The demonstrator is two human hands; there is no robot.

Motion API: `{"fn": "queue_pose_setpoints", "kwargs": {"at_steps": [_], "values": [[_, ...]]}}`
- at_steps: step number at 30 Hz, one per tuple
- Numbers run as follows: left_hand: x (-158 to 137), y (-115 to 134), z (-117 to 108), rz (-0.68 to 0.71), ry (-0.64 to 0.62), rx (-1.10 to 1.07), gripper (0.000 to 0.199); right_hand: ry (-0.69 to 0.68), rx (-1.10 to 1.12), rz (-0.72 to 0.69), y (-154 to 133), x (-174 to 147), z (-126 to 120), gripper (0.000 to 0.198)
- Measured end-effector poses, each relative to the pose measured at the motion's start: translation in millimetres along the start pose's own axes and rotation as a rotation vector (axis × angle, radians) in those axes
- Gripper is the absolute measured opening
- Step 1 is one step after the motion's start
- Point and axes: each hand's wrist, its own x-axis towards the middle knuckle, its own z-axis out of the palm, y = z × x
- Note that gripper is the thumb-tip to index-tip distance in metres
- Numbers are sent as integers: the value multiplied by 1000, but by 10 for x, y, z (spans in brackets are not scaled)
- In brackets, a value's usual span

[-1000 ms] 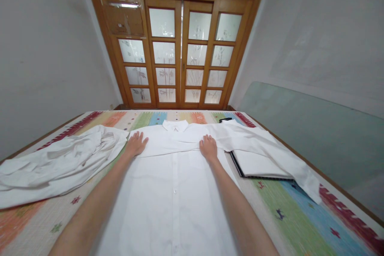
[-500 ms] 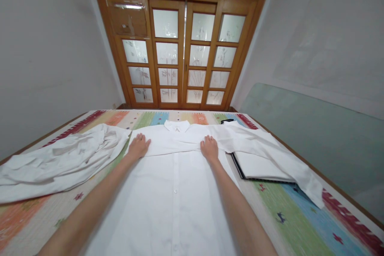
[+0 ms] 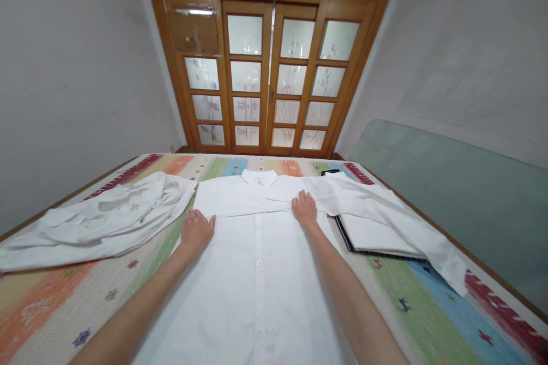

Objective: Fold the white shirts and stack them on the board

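Observation:
A white button-up shirt (image 3: pixel 233 262) lies front up, its collar (image 3: pixel 260 177) at the far end. A band of white cloth (image 3: pixel 240 198) crosses the chest, its lower edge running sideways. My left hand (image 3: pixel 197 231) rests on the shirt's left edge just below that band, fingers together and thumb apart. On the band, right of the collar, lies my right hand (image 3: pixel 304 207), its fingers slightly bent and pressed to the cloth. A white sleeve (image 3: pixel 398 222) stretches out to the right.
Another crumpled white garment (image 3: pixel 115 211) lies at left on the colourful striped bedspread (image 3: pixel 406 291). A flat white item with dark edges (image 3: pixel 381 236) sits partly under the right sleeve. A small black object (image 3: pixel 329 171) is behind it. A pale green board (image 3: pixel 445 182) stands along the right.
My left hand has slid toward me along the shirt's left edge, from the band to below it. My right hand stays at the same place on the cloth. The view has shifted slightly.

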Motion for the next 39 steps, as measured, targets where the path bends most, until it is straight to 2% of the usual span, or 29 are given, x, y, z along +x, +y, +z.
{"fn": "queue_pose_setpoints", "kwargs": {"at_steps": [6,9,12,16,20,25,29,33,37,39], "values": [[-354,-17,-89,74,-81,87,72,-30,-36,-23,-13,-5,-10,48],[-473,-53,-136,116,-91,97,71,-48,-66,-79,-46,-57,-44,46],[-478,-108,-216,155,-73,92,63,-98,-78,-152,-66,-168,-80,46],[-288,-236,-330,199,-46,56,42,-153,-63,-196,-6,-360,-110,51],[7,-394,-354,97,4,29,37,-169,-54,-226,85,-504,-150,53],[253,-518,-277,9,-71,-119,29,-175,-59,-204,78,-561,-217,53],[235,-541,-225,-5,-22,-209,27,-177,-57,-191,59,-562,-234,53],[127,-469,-227,13,76,-162,32,-191,-62,-164,67,-560,-230,54],[67,-377,-248,-110,50,-125,37,-214,-55,-140,60,-558,-243,55],[54,-369,-249,-101,46,-114,37,-230,-31,-130,60,-554,-272,55]]}}
